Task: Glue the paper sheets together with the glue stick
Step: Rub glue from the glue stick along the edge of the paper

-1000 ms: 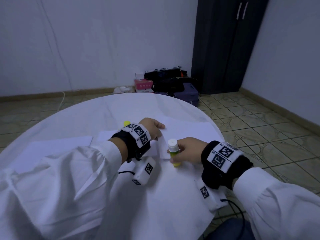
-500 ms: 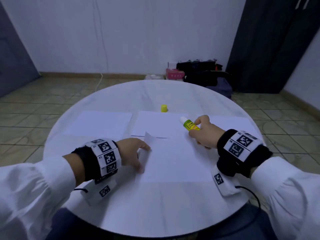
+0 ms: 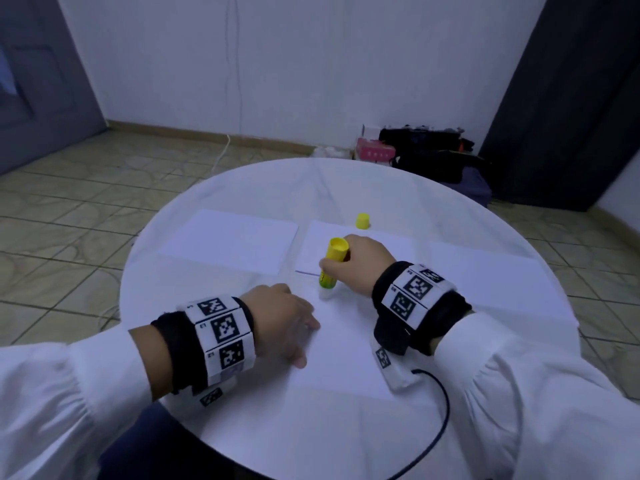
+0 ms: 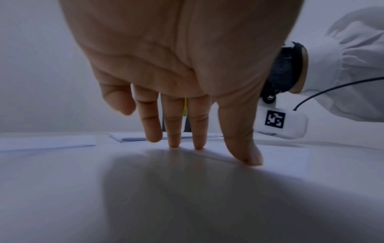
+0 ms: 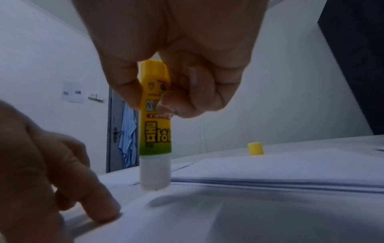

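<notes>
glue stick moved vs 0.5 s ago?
Yes. The glue stick was tipped sideways beside the yellow cap; now it stands tip-down on the near sheet, farther from the cap.

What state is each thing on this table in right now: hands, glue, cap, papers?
Glue stick: uncapped, upright, tip down on the near sheet.
Right hand: grips the glue stick.
Left hand: fingertips press the near sheet flat.
Yellow cap: off, standing alone.
Far-left sheet: lying flat, untouched.

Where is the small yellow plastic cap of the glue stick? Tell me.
In the head view, the small yellow plastic cap stands on the round white table, just beyond the middle paper sheet and the right hand.
</notes>
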`<state>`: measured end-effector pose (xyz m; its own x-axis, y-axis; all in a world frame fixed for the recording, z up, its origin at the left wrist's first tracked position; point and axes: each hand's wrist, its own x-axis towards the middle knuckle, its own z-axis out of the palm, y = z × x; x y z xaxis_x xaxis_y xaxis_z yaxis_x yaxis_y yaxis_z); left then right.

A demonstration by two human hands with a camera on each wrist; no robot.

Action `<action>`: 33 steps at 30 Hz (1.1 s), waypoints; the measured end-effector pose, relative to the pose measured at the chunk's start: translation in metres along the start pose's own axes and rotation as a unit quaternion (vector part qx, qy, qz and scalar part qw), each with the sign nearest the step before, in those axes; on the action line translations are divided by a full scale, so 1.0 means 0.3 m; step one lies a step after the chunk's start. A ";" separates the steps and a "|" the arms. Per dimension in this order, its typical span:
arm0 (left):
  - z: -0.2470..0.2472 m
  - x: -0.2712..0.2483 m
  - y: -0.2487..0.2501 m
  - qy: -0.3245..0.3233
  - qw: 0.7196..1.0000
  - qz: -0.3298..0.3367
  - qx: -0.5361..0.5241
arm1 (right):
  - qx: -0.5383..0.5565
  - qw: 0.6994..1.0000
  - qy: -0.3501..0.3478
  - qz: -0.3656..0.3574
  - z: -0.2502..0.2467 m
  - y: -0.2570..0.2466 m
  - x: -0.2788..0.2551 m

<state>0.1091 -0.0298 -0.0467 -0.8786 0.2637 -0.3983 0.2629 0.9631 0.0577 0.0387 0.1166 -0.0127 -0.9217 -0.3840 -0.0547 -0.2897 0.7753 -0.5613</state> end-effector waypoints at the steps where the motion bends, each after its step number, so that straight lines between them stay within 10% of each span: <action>1: 0.007 0.002 -0.004 0.002 1.000 -0.002 -0.001 | -0.010 1.000 -0.007 0.000 0.017 -0.013 0.010; 27: 0.023 0.052 -0.042 -0.013 0.996 -0.087 0.009 | -0.075 0.990 0.059 0.104 -0.191 0.302 -0.156; 33: 0.005 0.027 -0.031 -0.018 0.996 -0.092 0.011 | -0.049 0.998 0.049 0.012 -0.109 0.123 -0.107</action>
<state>0.1002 -0.0367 -0.0520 -0.8976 0.0810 -0.4334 0.1083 0.9934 -0.0386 0.0492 0.1740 -0.0045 -0.9482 -0.3172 0.0164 -0.2862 0.8309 -0.4771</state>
